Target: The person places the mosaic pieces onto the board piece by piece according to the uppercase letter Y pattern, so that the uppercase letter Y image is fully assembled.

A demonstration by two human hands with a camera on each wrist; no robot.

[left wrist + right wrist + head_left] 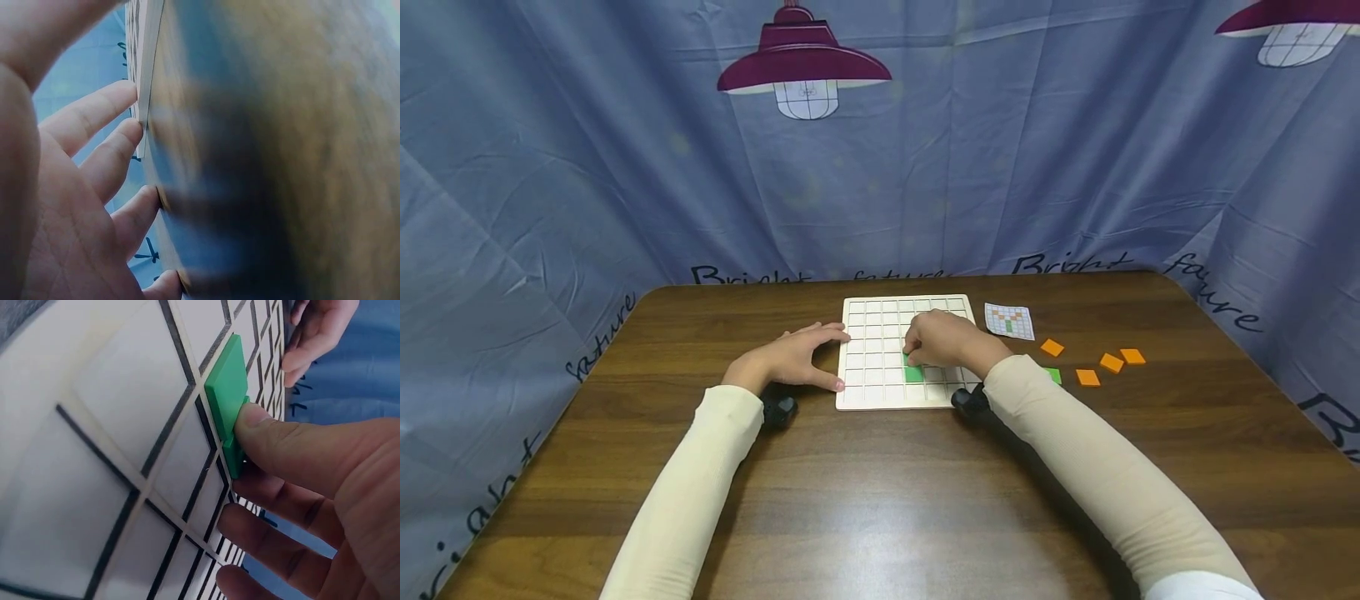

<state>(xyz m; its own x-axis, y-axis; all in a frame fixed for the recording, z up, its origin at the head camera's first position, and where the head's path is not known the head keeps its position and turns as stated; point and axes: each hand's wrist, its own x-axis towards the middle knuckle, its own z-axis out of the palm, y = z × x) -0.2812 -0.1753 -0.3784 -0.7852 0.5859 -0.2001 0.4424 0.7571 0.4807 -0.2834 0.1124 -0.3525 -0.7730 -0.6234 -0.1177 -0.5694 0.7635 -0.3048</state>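
Observation:
A white square board [861,396] with a grid of cells lies on the table. My left hand [793,358] is at its left edge, fingers spread and fairly straight, thumb and fingertips touching the rim. One green square tile [913,374] sits on the board, below the fingers of my right hand [951,340]. In the right wrist view a second green tile [233,453] is pinched by thumb and fingers against the grid, right beside the first. My right hand hides part of it, and whether it lies fully in its cell I cannot tell.
Right of the board lies a small printed pattern card [1009,322]. Several orange tiles [1087,378] are scattered on the brown wooden table [880,500], and a green tile [1055,376] shows partly behind my right sleeve. A blue curtain [925,183] hangs behind the table.

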